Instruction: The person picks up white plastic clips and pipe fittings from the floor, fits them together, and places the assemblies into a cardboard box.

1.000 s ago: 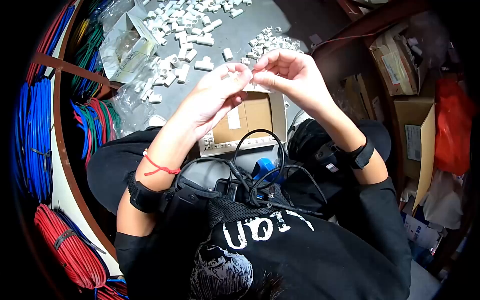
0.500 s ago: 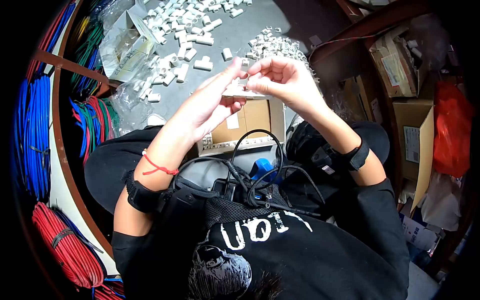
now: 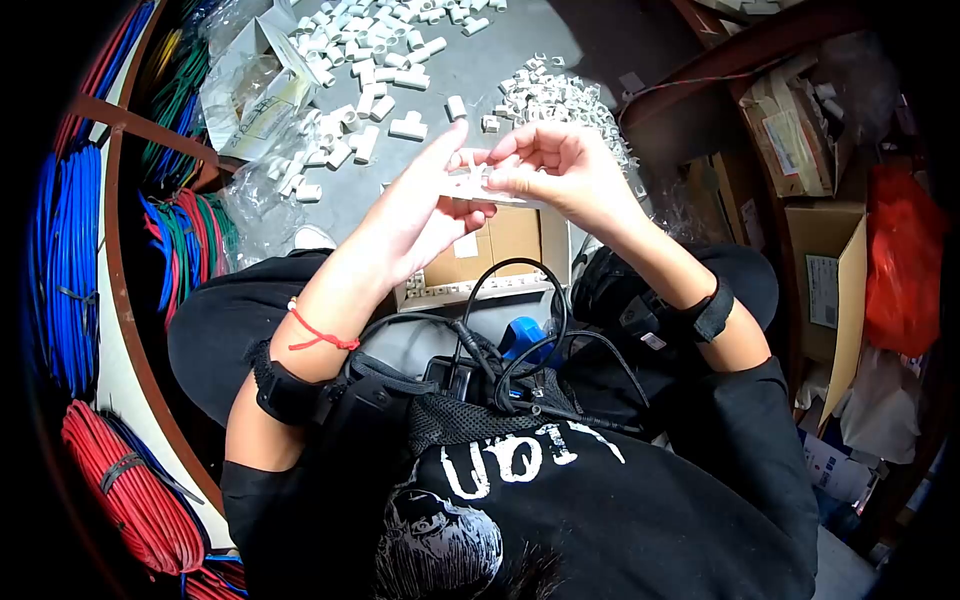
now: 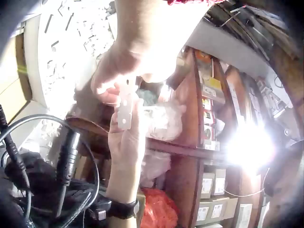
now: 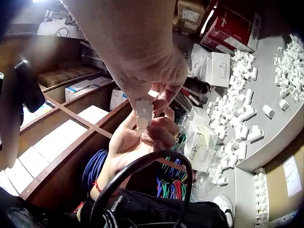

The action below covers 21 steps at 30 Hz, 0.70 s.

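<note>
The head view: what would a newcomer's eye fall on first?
The many white fittings scattered over the grey floor at the top would probably catch the eye first. Below, the left hand and right hand hold a small white piece. At far left, a blue coil and, below it, a red coil stand out.

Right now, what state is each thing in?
Left hand: curled round white strip
Right hand: pinching white strip
White strip: held
Box: open, small white pieces along one side
Red cable coil: tied
Blue cable coil: tied
Tee fittings: loose, scattered
</note>
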{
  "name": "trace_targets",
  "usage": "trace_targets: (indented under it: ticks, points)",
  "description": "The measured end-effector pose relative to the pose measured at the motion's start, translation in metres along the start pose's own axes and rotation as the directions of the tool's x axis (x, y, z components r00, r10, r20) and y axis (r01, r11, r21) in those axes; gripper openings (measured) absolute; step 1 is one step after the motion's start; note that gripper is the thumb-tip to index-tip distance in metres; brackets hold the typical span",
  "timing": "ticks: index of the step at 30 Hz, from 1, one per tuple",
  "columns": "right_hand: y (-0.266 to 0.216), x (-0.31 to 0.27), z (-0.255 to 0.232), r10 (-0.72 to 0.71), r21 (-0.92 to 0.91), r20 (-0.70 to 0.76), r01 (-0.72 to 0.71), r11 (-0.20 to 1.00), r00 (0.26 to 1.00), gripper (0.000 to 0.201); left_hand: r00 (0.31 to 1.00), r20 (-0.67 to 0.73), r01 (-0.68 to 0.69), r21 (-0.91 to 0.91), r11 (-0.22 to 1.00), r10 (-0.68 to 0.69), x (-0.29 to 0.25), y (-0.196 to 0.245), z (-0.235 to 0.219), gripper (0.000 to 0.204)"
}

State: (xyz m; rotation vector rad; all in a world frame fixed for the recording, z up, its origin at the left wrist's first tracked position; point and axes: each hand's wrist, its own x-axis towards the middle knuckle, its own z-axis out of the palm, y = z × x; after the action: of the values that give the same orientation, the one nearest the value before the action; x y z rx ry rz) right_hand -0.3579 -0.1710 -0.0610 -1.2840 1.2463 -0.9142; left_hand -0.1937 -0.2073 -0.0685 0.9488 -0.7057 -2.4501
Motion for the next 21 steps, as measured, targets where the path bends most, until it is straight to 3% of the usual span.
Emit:
trace_targets:
  ticks: [7,8,11,14,19,21]
  points:
    - [0.001,-0.001,0.006,0.018,0.054,0.007,-0.019,0.998,1.000,0.024,0.999,0.045,0.015,0.043,0.999,-0.017,0.001,-0.003,-0.002,0.043]
    - [0.001,-0.002,0.004,0.015,-0.024,0.032,-0.015,1.000,0.999,0.023,0.999,0.046,0.017,0.043,0.999,-0.019,0.001,-0.003,-0.002,0.043]
    - [-0.001,-0.003,0.007,0.066,0.098,0.054,-0.072,0.993,0.996,0.021,0.999,0.007,0.031,0.039,0.999,-0.031,-0.001,-0.002,0.002,0.043]
    - [0.006,-0.001,0.003,0.084,-0.010,0.083,-0.083,0.996,0.993,0.019,1.000,-0.018,0.009,0.120,0.993,-0.006,-0.002,-0.002,0.005,0.042]
    - [0.007,-0.002,0.009,0.057,0.177,0.037,-0.063,0.982,0.998,0.017,0.998,-0.066,-0.002,0.148,0.989,0.011,0.001,-0.005,0.004,0.040]
    - [0.010,-0.001,0.009,0.067,0.104,0.039,-0.071,0.992,0.997,0.017,0.998,-0.039,-0.033,0.178,0.984,0.040,0.001,-0.006,0.002,0.042]
